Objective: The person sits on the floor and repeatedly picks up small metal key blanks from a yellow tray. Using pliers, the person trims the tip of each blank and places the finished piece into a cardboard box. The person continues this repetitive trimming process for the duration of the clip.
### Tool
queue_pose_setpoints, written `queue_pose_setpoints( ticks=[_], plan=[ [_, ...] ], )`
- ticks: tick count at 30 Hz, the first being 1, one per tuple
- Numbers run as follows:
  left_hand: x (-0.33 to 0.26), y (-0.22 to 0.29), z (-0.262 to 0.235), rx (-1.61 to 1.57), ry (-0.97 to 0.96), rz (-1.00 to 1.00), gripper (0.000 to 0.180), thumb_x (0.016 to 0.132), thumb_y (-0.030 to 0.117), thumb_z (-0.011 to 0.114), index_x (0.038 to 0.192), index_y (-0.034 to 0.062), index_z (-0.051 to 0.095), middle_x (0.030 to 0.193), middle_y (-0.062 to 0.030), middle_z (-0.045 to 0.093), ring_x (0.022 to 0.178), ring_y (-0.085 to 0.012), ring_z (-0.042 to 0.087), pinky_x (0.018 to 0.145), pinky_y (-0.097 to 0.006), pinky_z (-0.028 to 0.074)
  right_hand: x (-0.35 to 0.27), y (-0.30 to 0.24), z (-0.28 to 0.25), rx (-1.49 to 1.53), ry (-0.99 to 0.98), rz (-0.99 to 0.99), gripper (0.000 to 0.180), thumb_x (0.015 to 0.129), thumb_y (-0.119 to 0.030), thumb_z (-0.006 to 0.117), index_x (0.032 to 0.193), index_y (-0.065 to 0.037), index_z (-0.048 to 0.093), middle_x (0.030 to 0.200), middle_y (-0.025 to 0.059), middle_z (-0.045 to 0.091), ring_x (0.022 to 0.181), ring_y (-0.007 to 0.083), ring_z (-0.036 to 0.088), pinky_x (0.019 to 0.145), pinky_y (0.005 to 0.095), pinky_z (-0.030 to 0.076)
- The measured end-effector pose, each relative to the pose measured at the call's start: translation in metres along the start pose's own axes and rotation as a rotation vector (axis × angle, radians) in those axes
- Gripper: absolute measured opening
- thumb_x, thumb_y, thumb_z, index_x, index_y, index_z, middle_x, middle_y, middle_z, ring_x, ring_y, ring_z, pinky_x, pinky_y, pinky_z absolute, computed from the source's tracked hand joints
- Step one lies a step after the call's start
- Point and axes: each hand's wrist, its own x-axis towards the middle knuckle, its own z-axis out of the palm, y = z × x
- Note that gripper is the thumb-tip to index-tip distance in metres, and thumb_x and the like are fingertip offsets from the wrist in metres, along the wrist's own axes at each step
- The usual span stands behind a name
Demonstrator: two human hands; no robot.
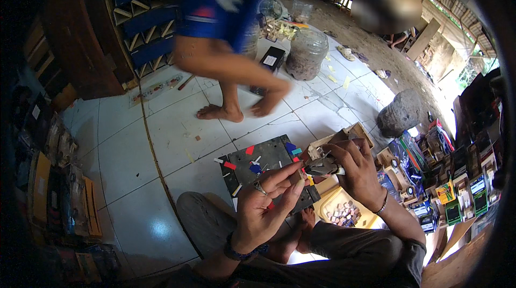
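Head view looks down on me seated on the white tiled floor (134, 148), legs folded; my right hand (357, 172) has its grip closed around a pair of small pliers (322, 167), fingers curled over the handles, the nose pointing left toward my other hand; I judge the tool is held at chest height so its tip meets the work squarely. My left hand (266, 202) has thumb and forefinger pinched on a tiny piece (300, 174) right at the plier tip, the other fingers loosely spread; the piece is too small for me to tell what it is, and it sits between the two hands, above the dark board (269, 161). That board lies on the floor just before my feet, scattered with red, blue and white scraps (252, 165); it seems placed as a work surface within easy reach. A yellow tray of small wooden blocks (344, 214) sits beside my right knee, near to hand; open wooden boxes (349, 134) and packaged goods (457, 196) crowd the right side. Another person's bare legs (231, 94) stand on the tiles beyond the board, well apart from my hands; a large clear jar (306, 54) and a grey stone (400, 113) lie farther off.
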Motion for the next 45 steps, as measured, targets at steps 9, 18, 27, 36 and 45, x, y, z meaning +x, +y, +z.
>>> queue_pose_setpoints(
  ticks=[9,18,27,36,45],
  plan=[
    [0.000,0.000,-0.001,0.018,0.002,-0.018,0.040,0.104,0.000,0.060,0.143,-0.0067,0.053,0.124,-0.0201,0.070,0.115,-0.0243,0.070,0.104,-0.039,0.055,0.000,0.000,0.000,0.029,-0.006,0.006,0.076,0.067,-0.017,0.086,0.137,-0.014,0.059,0.114,0.0034,0.064,0.109,0.0272,0.058,0.100,0.0442,0.041],
    [0.000,0.001,0.000,0.004,0.015,-0.068,0.040,0.103,0.000,0.063,0.141,-0.0068,0.052,0.126,-0.0182,0.069,0.116,-0.0235,0.069,0.105,-0.037,0.054,0.001,-0.001,0.000,0.019,-0.017,-0.001,0.069,0.068,-0.019,0.085,0.132,-0.012,0.060,0.112,0.0027,0.063,0.106,0.0284,0.056,0.097,0.0411,0.042],
    [0.000,-0.001,-0.002,0.015,0.004,0.045,0.036,0.103,-0.003,0.059,0.139,-0.0038,0.056,0.132,-0.0173,0.065,0.116,-0.0231,0.069,0.104,-0.039,0.057,-0.001,-0.001,-0.002,0.090,-0.093,-0.015,0.065,0.074,-0.017,0.080,0.135,-0.008,0.056,0.112,0.0085,0.064,0.104,0.0303,0.060,0.093,0.0436,0.045],
    [0.005,0.003,-0.014,0.094,-0.040,0.098,0.037,0.098,-0.005,0.066,0.135,0.0007,0.066,0.122,-0.0149,0.070,0.109,-0.0175,0.071,0.095,-0.030,0.059,-0.001,-0.001,-0.011,0.297,-0.215,-0.061,0.051,0.087,-0.023,0.075,0.132,-0.007,0.059,0.108,0.0144,0.068,0.099,0.0355,0.067,0.092,0.0443,0.053],
    [0.013,0.016,-0.029,0.224,-0.218,0.095,0.034,0.098,-0.007,0.062,0.132,-0.0044,0.065,0.126,-0.0185,0.067,0.111,-0.0268,0.073,0.098,-0.036,0.062,0.002,-0.006,-0.023,0.607,-0.367,0.060,0.041,0.097,-0.036,0.073,0.119,-0.003,0.067,0.082,0.0190,0.070,0.073,0.0390,0.070,0.063,0.0448,0.054]
  ],
)
